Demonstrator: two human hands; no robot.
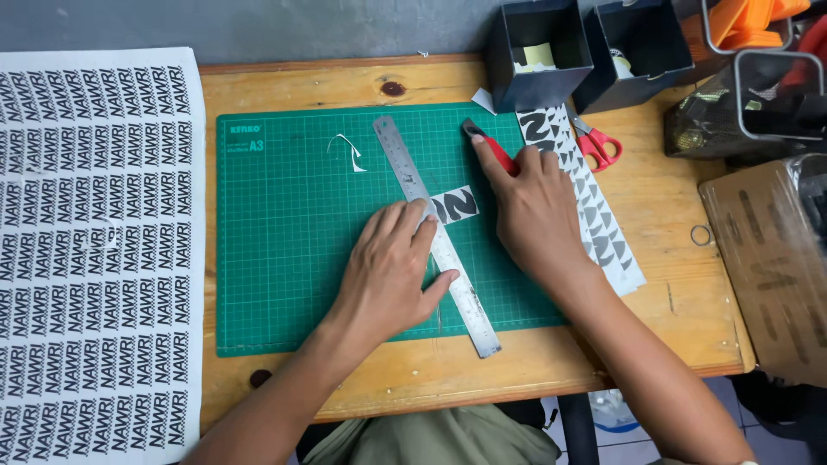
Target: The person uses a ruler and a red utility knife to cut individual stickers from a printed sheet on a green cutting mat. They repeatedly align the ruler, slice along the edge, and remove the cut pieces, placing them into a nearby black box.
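The left hand (392, 267) presses flat, fingers spread, on a steel ruler (435, 232) lying slantwise across the green cutting mat (284, 258) on the bench (680, 301). Just beyond, the right hand (534, 211) grips a red knife (493, 146) beside a small printed paper piece (457, 205).

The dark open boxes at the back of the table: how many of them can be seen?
2. One dark box stands at the back edge just above the green cutting mat; the second box stands directly to its right. More could be hidden beyond the frame.
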